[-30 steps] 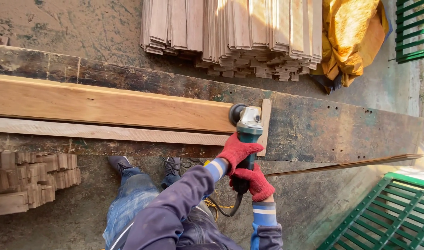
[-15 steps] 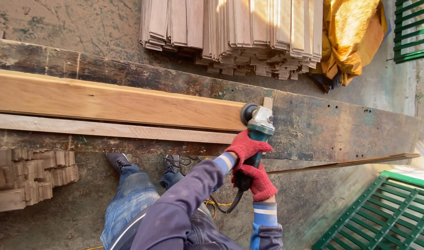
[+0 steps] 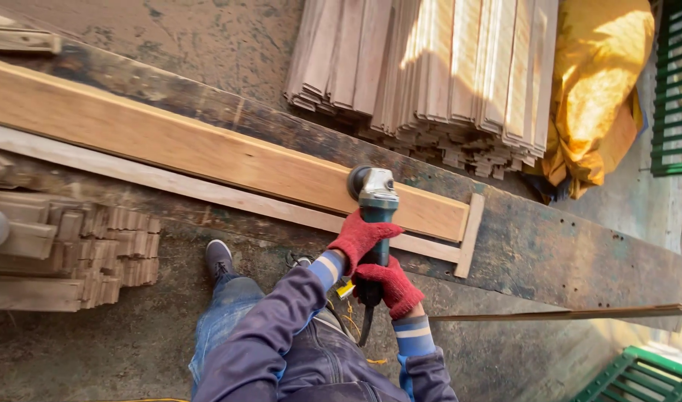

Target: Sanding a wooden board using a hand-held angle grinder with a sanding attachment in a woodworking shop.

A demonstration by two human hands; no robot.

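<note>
Grinder [image 3: 376, 201]: green body, disc on plank [image 3: 207, 152] near its right end, atop bench [image 3: 549, 246]. Long axis runs from the person toward the plank. Left hand [image 3: 361, 238] forward, right hand [image 3: 391, 286] rearward; both sets of fingers wrap it.

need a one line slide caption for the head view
Both red-gloved hands, left hand ahead of right hand, grip a green angle grinder on a pale wooden plank.
</note>
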